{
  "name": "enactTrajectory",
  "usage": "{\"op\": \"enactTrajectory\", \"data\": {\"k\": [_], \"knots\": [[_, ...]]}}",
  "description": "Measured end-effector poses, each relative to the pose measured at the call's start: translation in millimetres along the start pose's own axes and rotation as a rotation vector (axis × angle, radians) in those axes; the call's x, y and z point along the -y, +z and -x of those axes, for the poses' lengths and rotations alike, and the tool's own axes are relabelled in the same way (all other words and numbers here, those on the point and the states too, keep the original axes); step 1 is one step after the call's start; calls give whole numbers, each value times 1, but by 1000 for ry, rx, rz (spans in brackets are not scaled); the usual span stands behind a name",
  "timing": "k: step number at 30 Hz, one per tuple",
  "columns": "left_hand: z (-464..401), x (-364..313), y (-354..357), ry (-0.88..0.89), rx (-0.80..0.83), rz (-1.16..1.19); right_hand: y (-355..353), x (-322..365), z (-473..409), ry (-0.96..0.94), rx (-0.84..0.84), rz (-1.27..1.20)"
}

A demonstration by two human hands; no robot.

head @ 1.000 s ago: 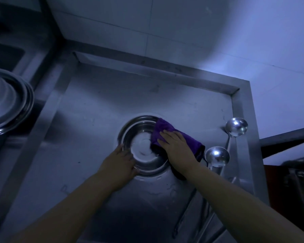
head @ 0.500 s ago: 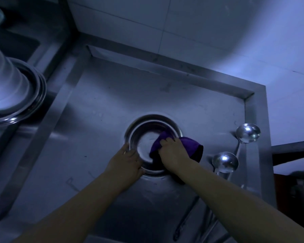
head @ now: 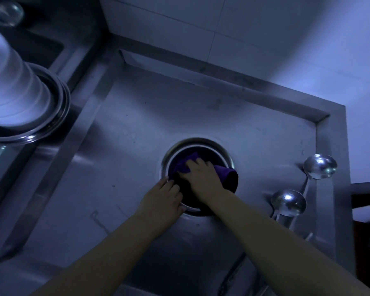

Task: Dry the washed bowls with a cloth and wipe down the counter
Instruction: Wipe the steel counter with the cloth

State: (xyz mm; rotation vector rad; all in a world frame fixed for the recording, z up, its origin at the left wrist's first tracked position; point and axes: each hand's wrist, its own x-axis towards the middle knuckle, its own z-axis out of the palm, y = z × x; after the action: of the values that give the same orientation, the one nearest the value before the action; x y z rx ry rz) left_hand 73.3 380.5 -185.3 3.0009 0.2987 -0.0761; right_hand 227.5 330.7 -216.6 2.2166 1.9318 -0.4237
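A round steel bowl (head: pixel 198 144) sits upright on the flat floor of a stainless-steel counter tray (head: pixel 137 129), right of the tray's centre and nearer its right wall than its left. A purple cloth (head: pixel 224 170) lies inside the bowl, bunched over the bowl's right half, with one fold draped across the bowl's right rim. The right hand (head: pixel 203 176) lies on top of the cloth inside the bowl, fingers bent over the fabric and pressing it down against the bowl's inner surface. The left hand (head: pixel 162 199) rests at the bowl's lower-left rim, its fingertips (head: pixel 169 184) curled onto the edge and holding the bowl in place; both forearms reach in from the lower edge of the view. To the right of the bowl, two steel ladles lie along the tray's right wall, their rounded cups facing up: the nearer ladle (head: pixel 288 202) lies just beside the bowl, the farther ladle (head: pixel 319 166) beyond it on the wall itself. Well to the left of the bowl, beyond the tray's left wall, a stack of steel bowls (head: pixel 51 116) stands with white bowls (head: pixel 13 82) nested in it. Behind the bowl, past the tray's far wall, rises a white tiled wall (head: pixel 244 39).
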Motion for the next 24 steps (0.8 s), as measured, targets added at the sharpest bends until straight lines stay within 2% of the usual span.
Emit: {"op": "enactTrajectory", "data": {"k": [3,5,8,10,13,16,20,22,24], "knots": [[0,-1,-1,9,-1,-34,5,-9,-4,189,-57,-59],[0,-2,-2,5,-4,-26,10,-2,-2,357,-182,-183],[0,-2,-3,-9,23,-9,9,18,-7,686,-491,-673],[0,-2,-3,-7,37,5,5,24,-14,787,-549,-928],[1,-3,-5,-19,21,17,4,27,-12,600,-428,-961],[2,-5,-5,-25,12,28,6,19,-3,336,-273,-879],[6,-9,-2,-76,-24,40,4,6,4,81,-36,-710],[7,-9,0,-78,-45,11,3,2,5,66,-16,-652],[10,-9,1,-75,-39,-5,0,2,4,177,-140,-703]]}}
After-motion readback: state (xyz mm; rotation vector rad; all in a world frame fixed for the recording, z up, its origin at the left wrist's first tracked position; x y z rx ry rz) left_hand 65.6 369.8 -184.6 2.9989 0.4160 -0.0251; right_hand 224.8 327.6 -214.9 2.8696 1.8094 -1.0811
